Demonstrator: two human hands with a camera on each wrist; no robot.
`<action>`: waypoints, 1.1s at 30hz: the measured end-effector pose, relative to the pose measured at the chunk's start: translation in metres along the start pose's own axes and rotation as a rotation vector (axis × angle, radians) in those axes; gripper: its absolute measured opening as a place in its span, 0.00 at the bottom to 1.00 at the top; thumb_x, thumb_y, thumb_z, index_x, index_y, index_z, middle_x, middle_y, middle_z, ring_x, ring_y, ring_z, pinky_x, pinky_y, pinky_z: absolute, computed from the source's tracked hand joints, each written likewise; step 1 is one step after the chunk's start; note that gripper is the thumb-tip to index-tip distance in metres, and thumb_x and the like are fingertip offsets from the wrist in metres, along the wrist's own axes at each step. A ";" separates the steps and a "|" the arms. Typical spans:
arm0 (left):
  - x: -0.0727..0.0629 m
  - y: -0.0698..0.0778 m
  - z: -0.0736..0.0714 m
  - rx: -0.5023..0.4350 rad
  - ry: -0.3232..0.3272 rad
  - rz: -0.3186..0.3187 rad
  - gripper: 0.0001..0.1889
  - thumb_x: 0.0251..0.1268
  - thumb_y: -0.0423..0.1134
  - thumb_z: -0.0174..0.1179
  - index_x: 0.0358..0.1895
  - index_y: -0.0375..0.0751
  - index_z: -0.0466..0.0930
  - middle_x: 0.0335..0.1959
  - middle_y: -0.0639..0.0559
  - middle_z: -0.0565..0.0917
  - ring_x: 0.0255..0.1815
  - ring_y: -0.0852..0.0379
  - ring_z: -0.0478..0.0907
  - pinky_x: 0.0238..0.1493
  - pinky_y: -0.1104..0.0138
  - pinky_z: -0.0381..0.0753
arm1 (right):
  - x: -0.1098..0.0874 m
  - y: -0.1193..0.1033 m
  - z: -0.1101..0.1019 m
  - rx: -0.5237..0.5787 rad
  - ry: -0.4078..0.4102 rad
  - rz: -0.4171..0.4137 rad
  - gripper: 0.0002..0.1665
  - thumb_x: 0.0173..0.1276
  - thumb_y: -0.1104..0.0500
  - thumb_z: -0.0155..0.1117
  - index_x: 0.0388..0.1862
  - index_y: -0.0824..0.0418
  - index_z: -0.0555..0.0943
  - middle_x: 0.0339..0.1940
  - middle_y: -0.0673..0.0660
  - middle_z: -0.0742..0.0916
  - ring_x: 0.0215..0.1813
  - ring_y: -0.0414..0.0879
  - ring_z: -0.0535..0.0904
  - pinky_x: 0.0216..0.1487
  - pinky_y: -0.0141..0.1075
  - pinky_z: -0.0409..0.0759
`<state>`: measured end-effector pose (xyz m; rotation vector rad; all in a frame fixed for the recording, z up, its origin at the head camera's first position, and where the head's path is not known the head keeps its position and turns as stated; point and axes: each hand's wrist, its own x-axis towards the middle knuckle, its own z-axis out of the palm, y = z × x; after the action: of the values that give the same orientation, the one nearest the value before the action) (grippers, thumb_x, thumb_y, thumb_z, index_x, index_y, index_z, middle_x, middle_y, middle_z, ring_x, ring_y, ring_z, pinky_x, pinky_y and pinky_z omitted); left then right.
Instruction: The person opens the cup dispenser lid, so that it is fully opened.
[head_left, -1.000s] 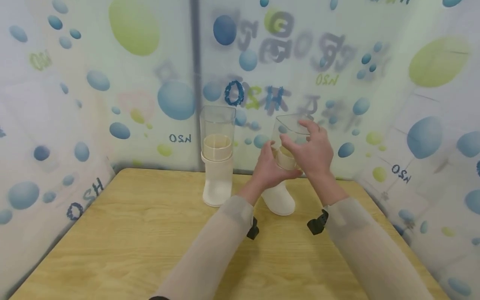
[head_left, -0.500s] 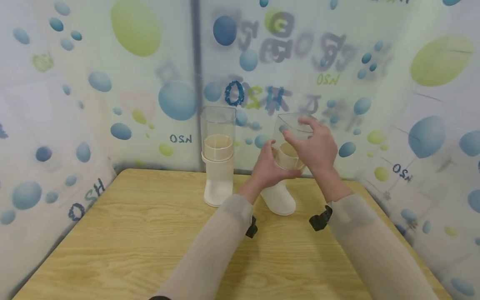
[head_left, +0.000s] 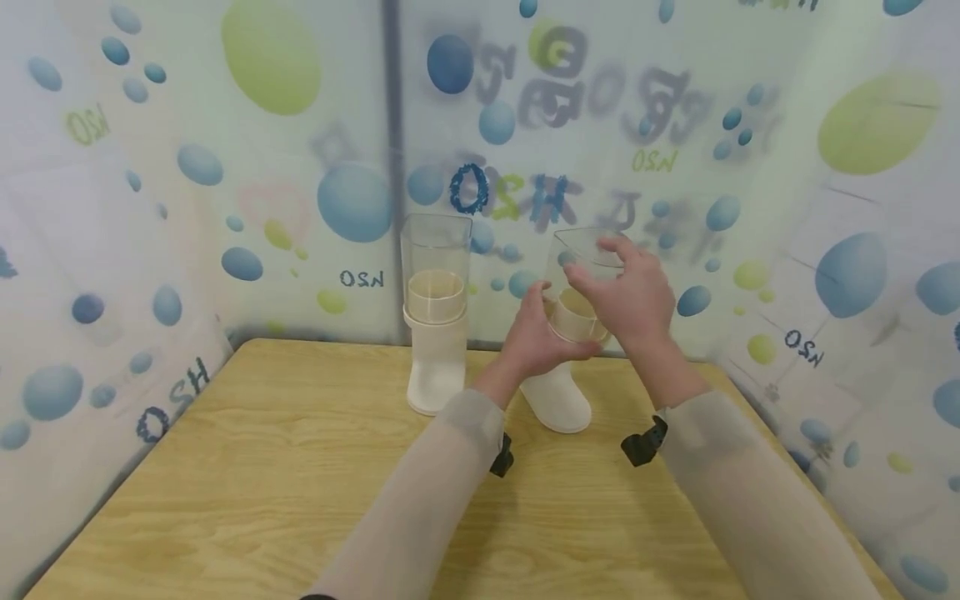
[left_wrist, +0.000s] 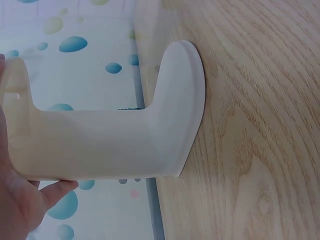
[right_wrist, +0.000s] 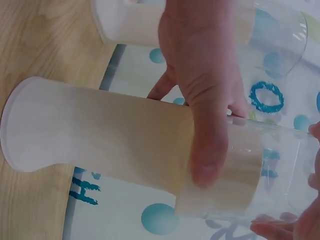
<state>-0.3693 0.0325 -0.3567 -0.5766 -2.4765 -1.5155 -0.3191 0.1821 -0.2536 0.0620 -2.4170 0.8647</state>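
Observation:
On the right stands a white boot-shaped stand (head_left: 558,400), a clear open-topped container (head_left: 573,260) set in its cream collar. My left hand (head_left: 534,337) grips the collar from the left; in the right wrist view its thumb (right_wrist: 207,150) lies across the collar's front. Higher up, my right hand (head_left: 630,296) holds the clear container, thumb in front and index finger near the rim. Only its fingertips (right_wrist: 312,180) show at the edge of the right wrist view. The stand's foot (left_wrist: 182,100) rests on the table in the left wrist view.
A matching white stand (head_left: 435,358) with its own clear container (head_left: 437,237) stands upright to the left, near the table's back edge. Behind the wooden table (head_left: 300,467) hangs a patterned curtain (head_left: 300,192), with more on both sides.
My right hand has shifted slightly to the right. The left hand and both stands look almost the same.

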 end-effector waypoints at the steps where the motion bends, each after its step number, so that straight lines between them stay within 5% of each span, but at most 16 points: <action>1: 0.000 -0.001 0.000 0.004 -0.002 0.000 0.71 0.49 0.63 0.86 0.90 0.47 0.46 0.82 0.45 0.68 0.70 0.48 0.77 0.70 0.50 0.83 | -0.001 0.000 0.000 -0.009 0.002 -0.013 0.45 0.68 0.24 0.69 0.78 0.43 0.80 0.76 0.62 0.83 0.56 0.63 0.86 0.49 0.60 0.83; 9: 0.001 -0.003 0.001 0.024 0.008 0.015 0.70 0.49 0.62 0.86 0.89 0.46 0.47 0.79 0.45 0.71 0.69 0.48 0.78 0.69 0.50 0.83 | -0.002 0.000 -0.003 0.044 -0.012 -0.007 0.45 0.69 0.26 0.70 0.79 0.44 0.80 0.79 0.59 0.82 0.62 0.63 0.86 0.53 0.60 0.83; 16: 0.002 -0.002 0.001 0.036 -0.002 0.032 0.70 0.50 0.62 0.86 0.89 0.46 0.47 0.78 0.44 0.70 0.68 0.48 0.78 0.69 0.50 0.83 | -0.001 0.003 -0.007 0.054 0.003 -0.020 0.45 0.68 0.25 0.71 0.78 0.45 0.80 0.72 0.62 0.86 0.59 0.61 0.89 0.51 0.58 0.84; 25: 0.004 -0.002 0.000 0.038 -0.024 0.043 0.69 0.51 0.60 0.86 0.89 0.46 0.47 0.79 0.43 0.70 0.70 0.46 0.77 0.71 0.48 0.81 | -0.001 0.005 -0.011 0.050 -0.014 -0.013 0.46 0.68 0.24 0.70 0.78 0.46 0.80 0.77 0.61 0.83 0.56 0.64 0.86 0.51 0.58 0.83; 29: 0.004 -0.003 -0.001 0.035 -0.027 0.036 0.68 0.50 0.61 0.86 0.89 0.47 0.49 0.77 0.44 0.71 0.67 0.48 0.78 0.68 0.50 0.83 | -0.001 0.010 -0.014 0.113 -0.028 0.040 0.49 0.68 0.23 0.69 0.80 0.46 0.78 0.81 0.55 0.80 0.62 0.63 0.86 0.57 0.58 0.84; 33: 0.004 -0.004 -0.002 0.025 -0.029 0.031 0.68 0.50 0.61 0.86 0.89 0.46 0.50 0.78 0.44 0.71 0.67 0.48 0.78 0.68 0.50 0.83 | -0.003 0.008 -0.012 0.098 -0.024 -0.020 0.48 0.68 0.25 0.72 0.80 0.48 0.78 0.81 0.57 0.80 0.67 0.67 0.86 0.62 0.62 0.84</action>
<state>-0.3749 0.0305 -0.3572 -0.6336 -2.4927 -1.4728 -0.3124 0.1954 -0.2518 0.1346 -2.3909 0.9783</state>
